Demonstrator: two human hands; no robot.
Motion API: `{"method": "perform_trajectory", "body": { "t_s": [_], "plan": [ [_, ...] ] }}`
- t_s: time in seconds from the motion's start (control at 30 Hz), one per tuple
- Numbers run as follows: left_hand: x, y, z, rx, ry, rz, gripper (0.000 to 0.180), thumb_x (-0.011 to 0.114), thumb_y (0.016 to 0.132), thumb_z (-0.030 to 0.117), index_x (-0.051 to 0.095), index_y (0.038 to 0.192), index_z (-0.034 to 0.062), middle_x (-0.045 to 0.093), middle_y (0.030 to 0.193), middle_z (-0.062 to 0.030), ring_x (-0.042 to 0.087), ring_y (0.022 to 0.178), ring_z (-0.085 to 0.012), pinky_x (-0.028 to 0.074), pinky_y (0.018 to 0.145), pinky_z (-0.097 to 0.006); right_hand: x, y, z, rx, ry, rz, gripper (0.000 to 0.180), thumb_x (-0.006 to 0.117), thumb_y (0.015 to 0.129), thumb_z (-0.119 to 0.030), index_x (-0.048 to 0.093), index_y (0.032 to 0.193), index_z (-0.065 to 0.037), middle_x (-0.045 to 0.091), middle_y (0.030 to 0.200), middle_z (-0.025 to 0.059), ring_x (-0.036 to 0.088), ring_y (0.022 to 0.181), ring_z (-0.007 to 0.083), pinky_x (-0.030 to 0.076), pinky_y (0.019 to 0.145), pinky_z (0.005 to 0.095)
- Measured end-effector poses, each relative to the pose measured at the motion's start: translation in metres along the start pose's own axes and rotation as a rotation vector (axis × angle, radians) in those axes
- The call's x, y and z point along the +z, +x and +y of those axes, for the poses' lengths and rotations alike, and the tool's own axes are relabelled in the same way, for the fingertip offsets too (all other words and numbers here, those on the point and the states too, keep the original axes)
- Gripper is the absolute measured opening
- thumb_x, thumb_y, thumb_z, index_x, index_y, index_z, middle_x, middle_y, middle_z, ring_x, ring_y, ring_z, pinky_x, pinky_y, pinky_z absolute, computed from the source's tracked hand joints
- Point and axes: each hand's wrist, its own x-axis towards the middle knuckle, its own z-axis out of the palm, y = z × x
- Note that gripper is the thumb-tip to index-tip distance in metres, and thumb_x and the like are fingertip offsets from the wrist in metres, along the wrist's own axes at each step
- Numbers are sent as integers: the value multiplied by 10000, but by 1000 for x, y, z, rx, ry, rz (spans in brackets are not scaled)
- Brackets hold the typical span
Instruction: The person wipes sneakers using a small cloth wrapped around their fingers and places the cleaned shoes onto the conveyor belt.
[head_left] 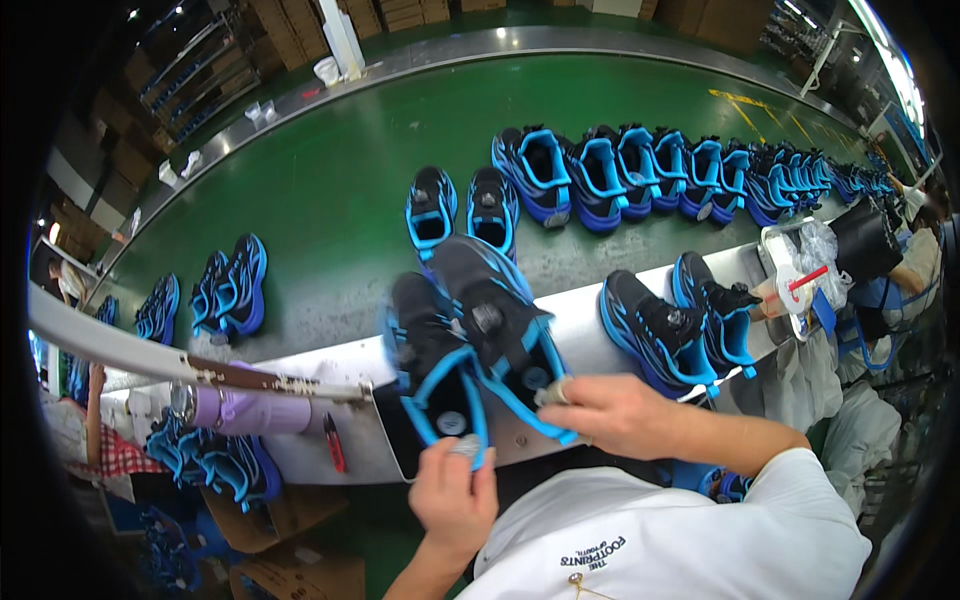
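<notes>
My left hand (455,495) gripped the heel of the left shoe (432,372) on the white ledge (330,372), and my right hand (610,412) pinched something small at the opening of the right shoe (500,325), beside another pair (680,325).

The belt (330,190) looked green, rubbery and faintly glossy. Beside it the ledge (580,310) was smooth pale metal. On the ledge the shoes (480,340) showed matt black cloth with shiny blue plastic trim; the shirt (690,540) was soft white cloth
</notes>
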Motion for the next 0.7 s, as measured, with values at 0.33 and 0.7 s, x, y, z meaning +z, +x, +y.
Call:
{"method": "perform_trajectory", "body": {
  "t_s": [0.33, 0.7],
  "plan": [
    [6, -23, -7, -270, -83, -135, 385, 826, 683, 150, 634, 981, 1, 559, 819, -56, 543, 723, -182, 442, 613, -292, -25, -49, -6, 432, 153, -110, 476, 779, 715, -208, 636, 1158, -109, 572, 1120, 121, 616, 911, 264, 521, 736, 367],
    [68, -3, -37, 101, 33, -130, 361, 613, 624, -107, 651, 965, 4, 613, 1236, -75, 513, 873, -301, 467, 787, -356, 24, -40, 45, 249, -175, 74, 609, 712, 641, 16, 566, 1222, -95, 595, 1132, 97, 557, 1033, 321, 477, 863, 396]
  ]
}}
